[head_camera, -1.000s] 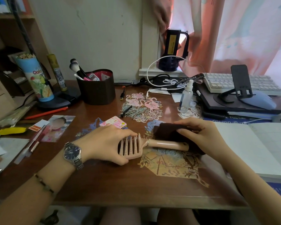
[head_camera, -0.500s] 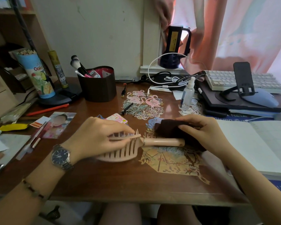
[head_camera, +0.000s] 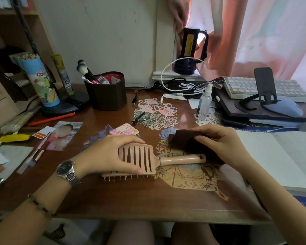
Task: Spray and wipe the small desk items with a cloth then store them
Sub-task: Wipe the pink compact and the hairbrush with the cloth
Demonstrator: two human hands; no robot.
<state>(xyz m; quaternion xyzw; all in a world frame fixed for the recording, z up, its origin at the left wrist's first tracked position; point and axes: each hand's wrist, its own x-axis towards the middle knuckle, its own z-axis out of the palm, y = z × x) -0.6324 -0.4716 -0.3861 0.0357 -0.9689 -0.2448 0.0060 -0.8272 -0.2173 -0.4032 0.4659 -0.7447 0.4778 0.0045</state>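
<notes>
A pink vented hairbrush (head_camera: 140,160) lies across the middle of the wooden desk (head_camera: 113,197), back side up, bristles pointing toward me. My left hand (head_camera: 109,152) grips its head, thumb on the near edge and fingers over the far edge. My right hand (head_camera: 221,144) holds a dark brown cloth (head_camera: 187,142) bunched just above the brush handle, which points right. A small clear spray bottle (head_camera: 204,103) stands upright behind the cloth.
A dark brown holder (head_camera: 106,96) with makeup brushes stands at the back. A keyboard (head_camera: 265,90), phone stand (head_camera: 264,89) and mouse (head_camera: 281,107) crowd the right. An open notebook (head_camera: 279,156) lies by my right arm. Photo (head_camera: 64,137), pens and papers lie left.
My left hand has rolled the hairbrush over, from bristles facing up to its slotted back facing up. My right hand stays on the cloth beside the handle.
</notes>
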